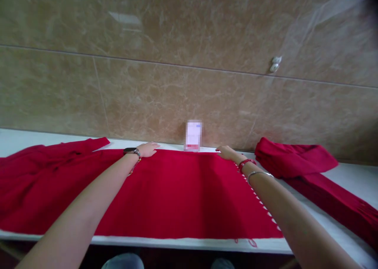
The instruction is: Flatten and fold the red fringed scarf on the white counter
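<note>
A red knitted garment [180, 198] lies spread flat across the table, with a row of white heart-like shapes along its right edge. My left hand [148, 149] rests on the garment's far edge, palm down with its fingers stretched out. At the far right corner of the same garment, my right hand [228, 152] lies with its fingers reaching left along the edge. Neither hand shows anything lifted. The undersides of both hands are hidden. A red sleeve [85, 145] lies bunched on the left side.
A folded length of red cloth [295, 158] lies at the right. A phone-like blurred panel [193, 135] stands against the tiled wall [165, 91] behind the white table [165, 241]. A small white fitting [275, 64] is on the wall. Red thread loops [252, 242] hang at the near edge.
</note>
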A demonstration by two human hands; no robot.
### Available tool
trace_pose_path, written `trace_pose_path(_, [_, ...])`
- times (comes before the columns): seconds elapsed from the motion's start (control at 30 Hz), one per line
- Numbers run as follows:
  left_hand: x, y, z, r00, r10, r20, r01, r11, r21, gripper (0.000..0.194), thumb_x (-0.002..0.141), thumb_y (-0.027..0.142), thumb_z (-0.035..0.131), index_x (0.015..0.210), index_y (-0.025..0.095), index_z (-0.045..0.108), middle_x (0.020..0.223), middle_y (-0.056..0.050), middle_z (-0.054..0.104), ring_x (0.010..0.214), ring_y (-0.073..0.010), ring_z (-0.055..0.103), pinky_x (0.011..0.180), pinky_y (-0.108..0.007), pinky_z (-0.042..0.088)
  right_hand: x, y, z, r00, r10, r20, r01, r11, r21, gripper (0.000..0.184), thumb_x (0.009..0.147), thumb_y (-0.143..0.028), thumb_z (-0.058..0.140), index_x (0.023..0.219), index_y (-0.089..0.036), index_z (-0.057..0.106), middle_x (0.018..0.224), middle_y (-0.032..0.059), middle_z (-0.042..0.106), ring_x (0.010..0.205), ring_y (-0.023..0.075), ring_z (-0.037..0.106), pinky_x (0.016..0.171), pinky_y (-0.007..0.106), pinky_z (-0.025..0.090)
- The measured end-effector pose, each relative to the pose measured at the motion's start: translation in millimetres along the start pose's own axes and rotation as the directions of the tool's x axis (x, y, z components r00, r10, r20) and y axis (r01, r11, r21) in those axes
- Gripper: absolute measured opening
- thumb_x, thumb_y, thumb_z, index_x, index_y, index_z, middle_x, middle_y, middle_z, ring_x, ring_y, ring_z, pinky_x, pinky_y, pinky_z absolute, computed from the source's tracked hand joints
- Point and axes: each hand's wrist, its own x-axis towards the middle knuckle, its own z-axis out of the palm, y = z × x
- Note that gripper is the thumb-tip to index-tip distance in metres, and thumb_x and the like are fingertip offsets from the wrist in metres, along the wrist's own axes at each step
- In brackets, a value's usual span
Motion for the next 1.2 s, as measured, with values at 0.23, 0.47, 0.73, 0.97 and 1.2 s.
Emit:
trace_pose_path(0.23, [31.2, -5.1, 3.0, 0.997, 0.006, 0.075, -0.003, 0.999, -0.043, 0.045, 0.076, 0.030, 0.046, 0.116, 0.013, 0.053, 0.114, -0.011, 0.059, 0.099, -0.0194, 0.056, 0.084, -0.024, 0.040, 24.8, 19.0, 23.4, 0.997, -0.056, 0.057, 0.058, 0.998, -0.032, 0.038, 0.079, -0.011, 0.046, 0.115, -0.014, 0.059, 0.118, 0.0115, 0.059, 0.108, 0.0185, 0.055, 0.092, 0.025, 0.040])
trace_pose_path(0.47, [37.3, -16.4, -2.4, 0.998, 0.018, 0.067, -0.011, 0.996, -0.093, 0.029, 0.061, 0.029, 0.052, 0.085, 0.014, 0.059, 0.087, -0.005, 0.062, 0.080, -0.0176, 0.056, 0.068, -0.022, 0.041, 37.4, 28.3, 30.6, 0.993, -0.100, 0.070, 0.103, 0.994, -0.045, 0.026, 0.076, -0.012, 0.050, 0.098, -0.014, 0.065, 0.099, 0.0100, 0.067, 0.091, 0.0171, 0.061, 0.077, 0.022, 0.043])
trace_pose_path(0.73, [8.6, -8.8, -25.2, 0.997, 0.048, -0.053, -0.049, 0.998, -0.028, 0.026, 0.067, 0.028, 0.048, 0.089, 0.016, 0.057, 0.088, -0.004, 0.063, 0.081, -0.0174, 0.056, 0.072, -0.024, 0.041, 10.1, 38.0, 10.3, 0.992, -0.127, -0.023, 0.125, 0.989, -0.072, 0.023, 0.074, -0.012, 0.050, 0.094, -0.012, 0.061, 0.093, 0.0098, 0.066, 0.082, 0.0158, 0.060, 0.067, 0.021, 0.040])
trace_pose_path(0.97, [-33.0, 4.5, -54.8, 0.990, 0.082, -0.115, -0.076, 0.996, 0.056, 0.029, 0.074, 0.027, 0.045, 0.096, 0.014, 0.059, 0.099, -0.008, 0.063, 0.091, -0.0179, 0.056, 0.081, -0.024, 0.040, -38.5, 48.4, -25.4, 0.975, -0.207, -0.082, 0.197, 0.974, -0.112, 0.020, 0.079, -0.019, 0.050, 0.094, -0.014, 0.063, 0.092, 0.0082, 0.067, 0.083, 0.0156, 0.060, 0.072, 0.022, 0.041])
trace_pose_path(1.2, [-103.7, 19.3, -79.2, 0.982, 0.136, -0.133, -0.136, 0.991, 0.007, 0.028, 0.075, 0.033, 0.045, 0.092, 0.018, 0.062, 0.093, -0.003, 0.063, 0.084, -0.0162, 0.056, 0.076, -0.022, 0.040, -117.6, 46.8, -50.2, 0.925, -0.360, -0.120, 0.352, 0.933, -0.077, 0.023, 0.083, -0.020, 0.044, 0.089, -0.015, 0.066, 0.086, 0.0075, 0.066, 0.079, 0.0159, 0.059, 0.071, 0.023, 0.042])
